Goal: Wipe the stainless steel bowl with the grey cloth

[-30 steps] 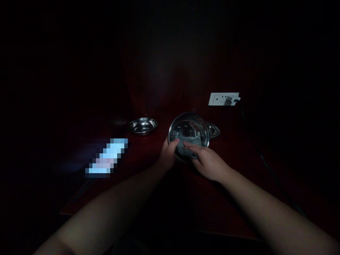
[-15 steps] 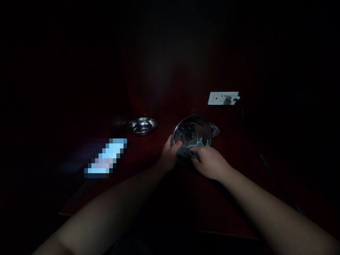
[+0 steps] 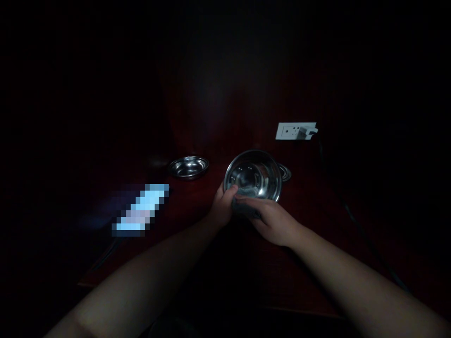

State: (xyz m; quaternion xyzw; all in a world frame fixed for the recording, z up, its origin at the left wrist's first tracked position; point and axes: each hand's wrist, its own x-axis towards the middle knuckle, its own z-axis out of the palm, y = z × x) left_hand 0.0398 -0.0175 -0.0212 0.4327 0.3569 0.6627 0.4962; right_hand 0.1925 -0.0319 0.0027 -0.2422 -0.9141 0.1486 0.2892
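Note:
A shiny metal bowl (image 3: 269, 176) is tilted so that its inside faces me, above the dark red table. My left hand (image 3: 222, 205) grips its lower left rim, thumb over the edge and the other fingers hidden behind. At the bowl's lower front rim, my right hand (image 3: 273, 218) is closed on a dark grey cloth (image 3: 246, 209), part of which lies inside the bowl. The right fingertips are partly lost in shadow and cloth.
A shallow metal dish (image 3: 189, 167) stands on the table at the left. Behind the bowl, a round metal piece (image 3: 285, 172) shows partly. A blurred-out glowing screen (image 3: 143, 211) lies at left. A wall socket (image 3: 296, 131) holds a plug; a cable (image 3: 362, 234) runs along the right.
The bowl has shifted slightly left and turned so more of its inside shows. My right hand has moved the cloth left and down along the near rim.

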